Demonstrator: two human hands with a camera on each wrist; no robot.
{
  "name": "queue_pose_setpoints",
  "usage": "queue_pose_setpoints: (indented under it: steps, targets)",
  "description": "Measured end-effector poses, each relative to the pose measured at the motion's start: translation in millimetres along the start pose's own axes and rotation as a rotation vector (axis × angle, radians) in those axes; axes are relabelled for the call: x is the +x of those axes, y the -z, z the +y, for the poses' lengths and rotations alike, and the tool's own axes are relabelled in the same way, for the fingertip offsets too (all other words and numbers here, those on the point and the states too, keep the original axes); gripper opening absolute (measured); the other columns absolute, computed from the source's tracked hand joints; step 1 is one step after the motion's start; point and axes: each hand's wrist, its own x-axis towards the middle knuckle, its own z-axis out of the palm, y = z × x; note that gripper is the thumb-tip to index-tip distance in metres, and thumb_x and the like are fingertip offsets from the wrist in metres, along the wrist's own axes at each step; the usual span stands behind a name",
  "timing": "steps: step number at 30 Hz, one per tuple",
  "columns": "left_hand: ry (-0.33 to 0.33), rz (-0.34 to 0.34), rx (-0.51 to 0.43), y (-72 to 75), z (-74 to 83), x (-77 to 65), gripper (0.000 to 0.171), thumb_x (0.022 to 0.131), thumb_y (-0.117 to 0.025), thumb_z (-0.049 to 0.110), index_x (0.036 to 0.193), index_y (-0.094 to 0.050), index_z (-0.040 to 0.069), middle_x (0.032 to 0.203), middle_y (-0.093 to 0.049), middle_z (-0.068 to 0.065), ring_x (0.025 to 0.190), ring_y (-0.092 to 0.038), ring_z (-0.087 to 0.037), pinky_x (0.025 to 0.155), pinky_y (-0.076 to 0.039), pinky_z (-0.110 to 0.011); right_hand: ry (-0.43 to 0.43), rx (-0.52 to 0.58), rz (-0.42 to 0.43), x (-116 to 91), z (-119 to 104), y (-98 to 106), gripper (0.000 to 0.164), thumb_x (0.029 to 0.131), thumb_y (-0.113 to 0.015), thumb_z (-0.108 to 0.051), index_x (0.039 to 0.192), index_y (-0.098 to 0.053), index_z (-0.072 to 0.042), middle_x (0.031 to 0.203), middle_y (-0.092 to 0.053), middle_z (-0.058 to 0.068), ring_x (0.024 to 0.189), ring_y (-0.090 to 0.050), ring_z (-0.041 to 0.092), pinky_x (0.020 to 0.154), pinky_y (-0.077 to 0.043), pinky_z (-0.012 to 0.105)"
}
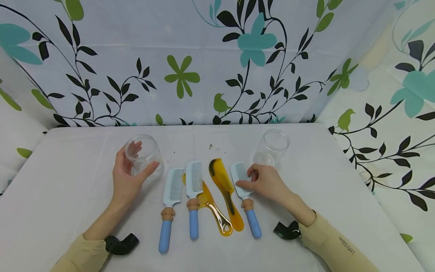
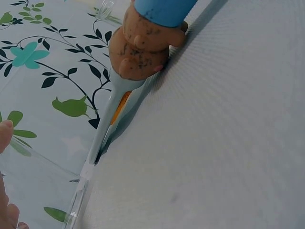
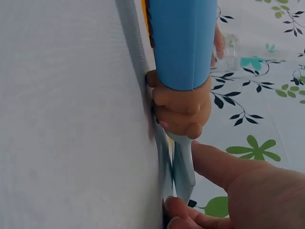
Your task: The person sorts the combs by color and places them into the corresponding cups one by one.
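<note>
My left hand [image 1: 128, 180] grips a clear round jar [image 1: 144, 154] at the table's back left, thumb on one side and fingers on the other. Its edge and some fingertips show in the left wrist view. With thumb and fingers, my right hand [image 1: 268, 182] pinches the head of the rightmost blue comb [image 1: 253, 223], which has a brown bear-shaped collar. In the right wrist view the thumb [image 3: 214, 162] lies against the comb head. Two similar blue combs, one leftmost [image 1: 165, 231] and one beside it [image 1: 193, 225], lie to the left.
Between the blue combs lie two amber combs, one with a looped handle [image 1: 220, 218] and one dark-streaked [image 1: 222, 177]. A second clear jar [image 1: 276, 140] stands behind my right hand. Small dark specks [image 1: 210, 146] dot the white table [image 1: 85, 162]. Patterned cloth hangs behind.
</note>
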Motion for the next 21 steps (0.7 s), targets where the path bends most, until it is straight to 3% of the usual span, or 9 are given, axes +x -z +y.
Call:
queue_pose_setpoints:
  steps: [7, 15, 21]
  targets:
    - [0.004, -0.005, 0.009, 0.9, 0.3, -0.1, 0.086, 0.079, -0.080, -0.002, 0.150, -0.036, 0.016, 0.146, -0.050, 0.002, 0.137, -0.041, -0.011, 0.118, -0.028, -0.025, -0.034, 0.109, 0.006, 2.2, 0.4, -6.1, 0.038, 0.076, -0.086, -0.036, 0.089, -0.066, -0.006, 0.063, -0.055, -0.002, 0.057, -0.049, 0.013, 0.054, -0.040, 0.023]
    - [-0.003, -0.007, 0.012, 0.6, 0.4, -0.5, 0.084, 0.079, -0.079, -0.002, 0.150, -0.036, 0.015, 0.146, -0.051, 0.003, 0.137, -0.041, -0.011, 0.118, -0.029, -0.025, -0.160, 0.291, -0.028, 2.7, -0.3, -7.6, 0.036, 0.078, -0.086, -0.033, 0.093, -0.067, -0.005, 0.063, -0.061, 0.000, 0.046, -0.054, 0.016, 0.045, -0.044, 0.024]
    - [-0.019, -0.007, 0.002, 0.1, -1.3, -0.1, 0.084, 0.079, -0.079, -0.003, 0.150, -0.037, 0.014, 0.146, -0.051, -0.002, 0.137, -0.042, -0.011, 0.118, -0.029, -0.025, -0.189, 0.366, -0.046, 3.5, 1.8, -8.4, 0.035, 0.081, -0.084, -0.032, 0.096, -0.069, -0.004, 0.059, -0.061, 0.002, 0.040, -0.048, 0.015, 0.040, -0.042, 0.023]
